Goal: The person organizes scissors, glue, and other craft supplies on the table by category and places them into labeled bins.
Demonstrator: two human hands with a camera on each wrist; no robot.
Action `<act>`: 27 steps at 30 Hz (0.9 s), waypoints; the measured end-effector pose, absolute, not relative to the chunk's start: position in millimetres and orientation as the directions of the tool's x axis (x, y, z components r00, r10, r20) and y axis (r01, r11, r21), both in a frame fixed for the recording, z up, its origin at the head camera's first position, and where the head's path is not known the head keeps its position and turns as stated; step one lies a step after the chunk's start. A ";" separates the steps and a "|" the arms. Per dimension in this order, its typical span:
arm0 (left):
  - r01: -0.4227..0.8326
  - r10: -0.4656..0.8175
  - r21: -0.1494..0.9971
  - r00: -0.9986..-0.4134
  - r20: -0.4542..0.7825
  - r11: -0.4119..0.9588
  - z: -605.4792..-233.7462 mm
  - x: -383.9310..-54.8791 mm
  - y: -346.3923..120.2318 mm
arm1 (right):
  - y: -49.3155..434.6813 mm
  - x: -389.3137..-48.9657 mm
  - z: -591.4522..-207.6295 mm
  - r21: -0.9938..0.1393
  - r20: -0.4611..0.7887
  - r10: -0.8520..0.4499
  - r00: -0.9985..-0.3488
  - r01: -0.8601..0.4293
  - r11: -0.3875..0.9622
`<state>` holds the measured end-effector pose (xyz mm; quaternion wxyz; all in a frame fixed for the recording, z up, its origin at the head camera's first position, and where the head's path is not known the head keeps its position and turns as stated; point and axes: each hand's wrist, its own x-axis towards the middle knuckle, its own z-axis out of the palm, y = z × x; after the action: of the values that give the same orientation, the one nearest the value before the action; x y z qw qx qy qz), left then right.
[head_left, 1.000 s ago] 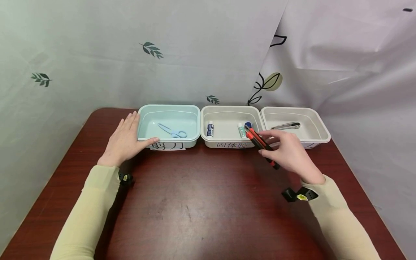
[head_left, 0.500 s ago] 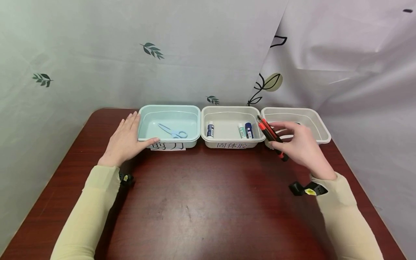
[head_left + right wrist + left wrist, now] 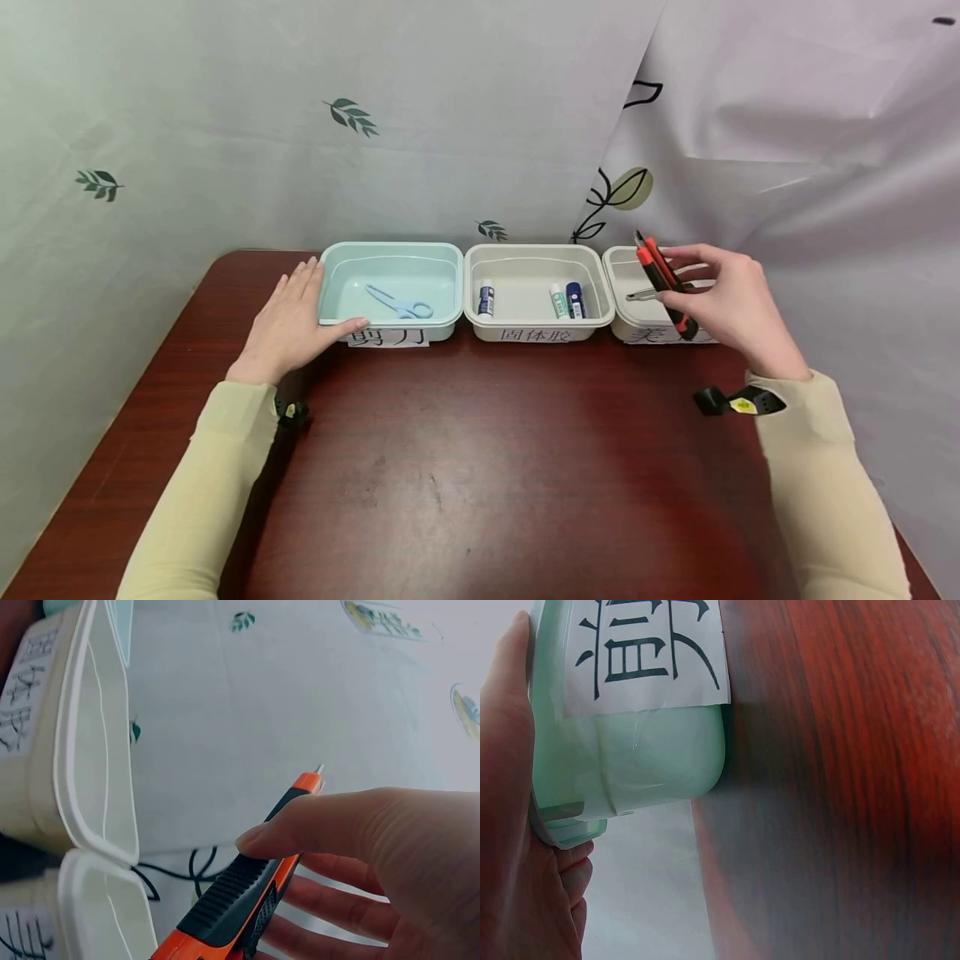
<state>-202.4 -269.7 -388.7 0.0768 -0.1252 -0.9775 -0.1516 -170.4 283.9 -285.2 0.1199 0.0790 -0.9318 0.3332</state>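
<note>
My right hand [image 3: 738,304] holds a red and black utility knife [image 3: 662,279] between thumb and fingers, over the right-hand beige bin [image 3: 621,275]. In the right wrist view, the thumb presses on the ribbed black grip of the utility knife [image 3: 232,896], and a small metal tip shows at its upper end. Inside that bin lies a grey utility knife [image 3: 641,295], partly hidden by my hand. At the far left, my left hand [image 3: 288,321] rests against the light blue bin [image 3: 454,287], fingers straight along its side and thumb over the front rim. Light blue scissors [image 3: 401,304] lie in it.
Between the outer bins stands another beige bin [image 3: 517,287] with several glue sticks, among them a dark blue glue stick [image 3: 575,302]. All bins line the back of the dark red table [image 3: 450,450], before a leaf-patterned curtain [image 3: 450,150]. Paper labels mark their fronts.
My right hand has carried the red and black utility knife rightward, from over the middle bin to over the right bin, turning it more upright. My left hand stays put.
</note>
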 end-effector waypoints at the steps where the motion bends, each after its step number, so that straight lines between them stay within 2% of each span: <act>1: 0.268 0.222 0.277 -0.957 0.188 0.923 -388.7 -202.4 -269.6 | 286.4 -171.9 -284.1 -0.598 0.271 -0.059 -0.961 -0.216 0.771; 19: 0.277 0.227 0.270 -0.953 0.203 0.922 -389.3 -205.0 -269.2 | 325.0 -213.4 -284.7 -0.578 0.215 -0.071 -0.974 -0.185 0.795; 27: 0.266 0.221 0.277 -0.958 0.181 0.924 -389.1 -202.9 -270.1 | 337.3 -225.1 -299.8 -0.568 0.169 -0.096 -0.981 -0.176 0.804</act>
<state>-202.9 -270.1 -389.1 0.0735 -0.1244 -0.9780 -0.1507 -225.1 337.3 -299.8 0.0662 0.0717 -0.9475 0.3046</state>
